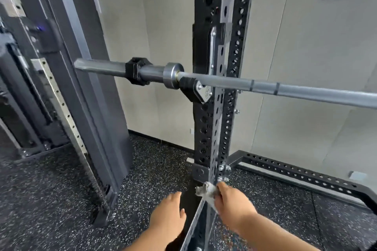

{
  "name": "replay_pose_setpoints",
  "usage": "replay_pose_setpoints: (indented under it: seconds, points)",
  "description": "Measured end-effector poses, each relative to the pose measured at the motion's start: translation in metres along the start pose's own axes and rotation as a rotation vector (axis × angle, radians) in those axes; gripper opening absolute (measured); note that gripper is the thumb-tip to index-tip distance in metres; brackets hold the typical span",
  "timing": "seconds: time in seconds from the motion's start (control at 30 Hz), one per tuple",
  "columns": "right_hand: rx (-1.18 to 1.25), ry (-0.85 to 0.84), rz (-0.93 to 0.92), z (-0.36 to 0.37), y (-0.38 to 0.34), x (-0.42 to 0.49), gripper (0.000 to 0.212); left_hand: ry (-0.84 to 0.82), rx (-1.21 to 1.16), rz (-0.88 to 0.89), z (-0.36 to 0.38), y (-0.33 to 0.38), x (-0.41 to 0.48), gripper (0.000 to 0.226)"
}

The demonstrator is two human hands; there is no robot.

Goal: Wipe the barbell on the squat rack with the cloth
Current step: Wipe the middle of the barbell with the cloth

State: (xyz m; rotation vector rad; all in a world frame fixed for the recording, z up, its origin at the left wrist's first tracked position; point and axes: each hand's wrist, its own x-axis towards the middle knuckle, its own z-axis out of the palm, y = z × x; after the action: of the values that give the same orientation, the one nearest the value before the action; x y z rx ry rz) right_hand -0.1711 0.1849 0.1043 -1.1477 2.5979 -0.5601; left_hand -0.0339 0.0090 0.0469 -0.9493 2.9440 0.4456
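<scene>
A crumpled cloth [207,193] is being gripped by the right hand [232,208], well below the racked barbell [285,88]; the left hand [168,216] is being held flat, empty.

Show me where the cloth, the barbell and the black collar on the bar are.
cloth [206,192]: head view, on the crumpled grey fabric.
barbell [306,90]: head view, on the bare shaft right of the rack upright.
collar [135,72]: head view, on the black clamp's front face.

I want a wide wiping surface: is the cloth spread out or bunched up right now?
Bunched up. The cloth is a crumpled wad pinched in the right hand, low by the rack upright, well below the barbell.
</scene>
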Motion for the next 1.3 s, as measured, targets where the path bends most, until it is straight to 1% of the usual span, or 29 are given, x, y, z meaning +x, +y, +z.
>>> replay_pose_setpoints:
  seconds: [0.13,0.3,0.43,0.63,0.8,0.9,1.0,1.1,1.3]
  points:
    - [0.039,0.100,0.005,-0.028,0.004,-0.025,0.017,0.135,0.006,0.028,-0.044,0.030,0.002,0.057]
    - [0.026,0.165,-0.055,-0.066,0.021,-0.063,0.010,0.256,-0.049,0.103,-0.076,0.079,-0.021,0.050]
    - [-0.003,0.226,-0.082,-0.100,0.037,-0.091,0.009,0.303,-0.067,0.156,-0.096,0.117,-0.039,0.047]
    - [0.010,0.380,-0.076,-0.139,0.070,-0.138,0.020,0.366,-0.076,0.230,-0.128,0.171,-0.065,0.046]
    - [-0.011,0.453,-0.024,-0.159,0.103,-0.185,0.022,0.391,-0.092,0.290,-0.135,0.222,-0.087,0.047]
    - [-0.022,0.482,0.023,-0.171,0.121,-0.216,0.021,0.371,-0.185,0.315,-0.130,0.253,-0.101,0.045]
    - [-0.030,0.527,0.093,-0.182,0.139,-0.245,0.020,0.341,-0.227,0.382,-0.124,0.284,-0.112,0.044]
    - [-0.036,0.578,0.167,-0.192,0.156,-0.275,0.019,0.346,-0.213,0.457,-0.119,0.313,-0.117,0.045]
    - [-0.159,0.633,0.334,-0.207,0.175,-0.329,0.022,0.288,-0.249,0.601,-0.108,0.361,-0.126,0.045]
